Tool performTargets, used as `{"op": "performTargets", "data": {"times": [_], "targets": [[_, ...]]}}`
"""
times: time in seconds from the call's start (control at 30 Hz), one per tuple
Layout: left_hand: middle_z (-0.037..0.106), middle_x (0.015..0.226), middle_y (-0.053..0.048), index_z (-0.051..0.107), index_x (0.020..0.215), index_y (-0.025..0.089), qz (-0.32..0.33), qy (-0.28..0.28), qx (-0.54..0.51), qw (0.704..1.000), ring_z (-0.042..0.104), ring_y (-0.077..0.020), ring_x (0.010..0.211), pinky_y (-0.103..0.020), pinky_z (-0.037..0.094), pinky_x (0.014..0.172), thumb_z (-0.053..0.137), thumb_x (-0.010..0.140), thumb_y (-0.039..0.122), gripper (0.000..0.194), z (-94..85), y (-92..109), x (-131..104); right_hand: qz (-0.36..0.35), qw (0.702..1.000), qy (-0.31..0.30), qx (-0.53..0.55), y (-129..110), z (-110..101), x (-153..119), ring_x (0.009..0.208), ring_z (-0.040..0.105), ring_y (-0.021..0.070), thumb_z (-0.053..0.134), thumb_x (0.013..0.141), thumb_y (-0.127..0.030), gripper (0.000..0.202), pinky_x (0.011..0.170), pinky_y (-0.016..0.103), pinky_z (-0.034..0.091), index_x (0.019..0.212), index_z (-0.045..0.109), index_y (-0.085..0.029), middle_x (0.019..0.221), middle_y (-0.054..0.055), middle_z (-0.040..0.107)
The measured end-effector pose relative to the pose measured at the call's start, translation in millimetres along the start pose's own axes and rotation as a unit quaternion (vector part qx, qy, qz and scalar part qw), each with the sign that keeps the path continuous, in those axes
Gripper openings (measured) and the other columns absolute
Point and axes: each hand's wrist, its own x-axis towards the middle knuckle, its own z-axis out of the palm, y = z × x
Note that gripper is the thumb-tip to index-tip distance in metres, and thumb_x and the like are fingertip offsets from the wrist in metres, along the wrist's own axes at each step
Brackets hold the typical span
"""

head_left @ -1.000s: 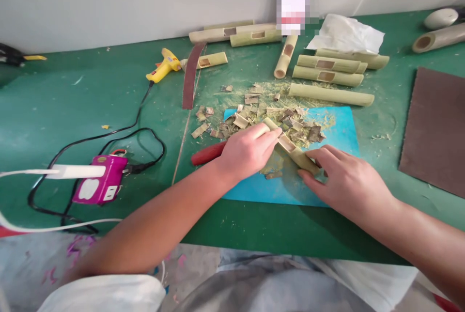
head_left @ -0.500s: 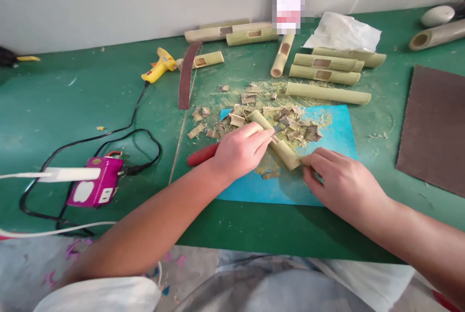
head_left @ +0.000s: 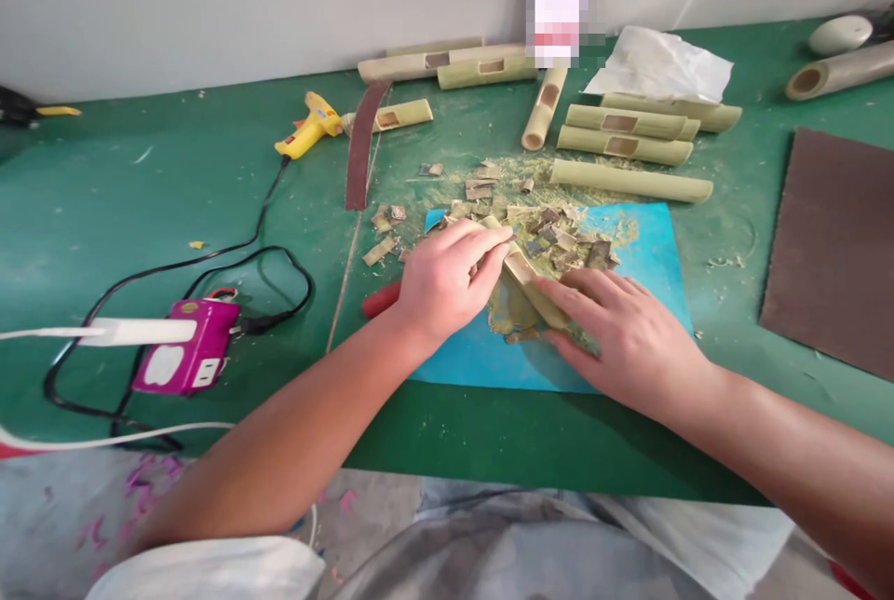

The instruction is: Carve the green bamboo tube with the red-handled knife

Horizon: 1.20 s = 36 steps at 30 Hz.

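Note:
A short bamboo tube with a rectangular notch cut in its upper side lies slanted over a blue sheet. My left hand is closed over the tube's far part, with thumb and fingertips together beside the notch. A tiny dark edge shows at those fingertips; I cannot make out what it is. My right hand grips the near end, its fingers along the top and the thumb on the near side. Bamboo scraps and pale dust lie around the far end. A red rod-like handle shows partly behind my left wrist.
More notched bamboo tubes lie at the back, near white paper. A yellow glue gun and a brown strip are to the left. A purple power strip trails cords. Brown sandpaper-like sheet lies right.
My right hand has moved left and forward from the tube's tip onto its side, wrapping it. My left hand has shifted slightly left, uncovering the notch.

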Motion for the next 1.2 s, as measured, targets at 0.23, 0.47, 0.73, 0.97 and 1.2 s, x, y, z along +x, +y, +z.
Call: {"op": "performTargets", "data": {"times": [0.23, 0.47, 0.73, 0.97, 1.2], "targets": [[0.077, 0.097, -0.008, 0.074, 0.108, 0.014, -0.031, -0.019, -0.006, 0.999, 0.071, -0.015, 0.085, -0.027, 0.058, 0.077, 0.056, 0.099, 0.019, 0.021, -1.9, 3.3, -1.9, 0.034, 0.999, -0.005, -0.009, -2.7, -11.6, -9.9, 0.083, 0.068, 0.0235, 0.051, 0.091, -0.02, 0.036, 0.072, 0.037, 0.05, 0.124, 0.062, -0.011, 0.094, 0.01, 0.073], [0.077, 0.099, -0.008, 0.074, 0.109, 0.014, -0.031, -0.064, 0.028, 0.997, 0.073, -0.0169, 0.088, -0.028, 0.059, 0.08, 0.057, 0.099, 0.02, 0.021, 3.4, 3.5, -5.5, 0.031, 0.999, -0.011, -0.016, -1.4, -10.4, -10.6, 0.068, 0.063, 0.0191, 0.056, 0.093, -0.028, 0.035, 0.062, 0.032, 0.046, 0.125, 0.063, -0.015, 0.086, 0.005, 0.068], [0.072, 0.088, -0.009, 0.071, 0.11, 0.01, 0.048, -0.116, 0.061, 0.99, 0.07, -0.0161, 0.083, -0.027, 0.059, 0.076, 0.048, 0.103, 0.019, 0.026, 6.7, 5.3, -9.2, 0.046, 0.999, -0.007, 0.008, 1.2, -5.6, -10.1, 0.064, 0.061, 0.0169, 0.054, 0.094, -0.026, 0.033, 0.055, 0.029, 0.045, 0.123, 0.06, -0.012, 0.083, 0.003, 0.067], [0.07, 0.086, -0.006, 0.07, 0.111, 0.012, 0.062, -0.112, 0.094, 0.987, 0.067, -0.014, 0.078, -0.024, 0.057, 0.073, 0.048, 0.103, 0.018, 0.024, 7.3, -2.5, -7.2, 0.045, 0.999, -0.009, 0.007, 1.3, -3.8, -10.3, 0.069, 0.065, 0.018, 0.051, 0.096, -0.027, 0.031, 0.057, 0.029, 0.045, 0.123, 0.058, -0.014, 0.086, 0.005, 0.069], [0.068, 0.083, -0.006, 0.069, 0.111, 0.012, 0.082, -0.125, 0.102, 0.983, 0.067, -0.0143, 0.077, -0.025, 0.055, 0.071, 0.043, 0.105, 0.02, 0.028, 9.0, 0.4, -8.0, 0.052, 0.998, -0.017, -0.008, 0.8, -3.1, -12.7, 0.066, 0.066, 0.0196, 0.054, 0.092, -0.027, 0.03, 0.055, 0.03, 0.042, 0.119, 0.059, -0.015, 0.085, 0.003, 0.07]]}}
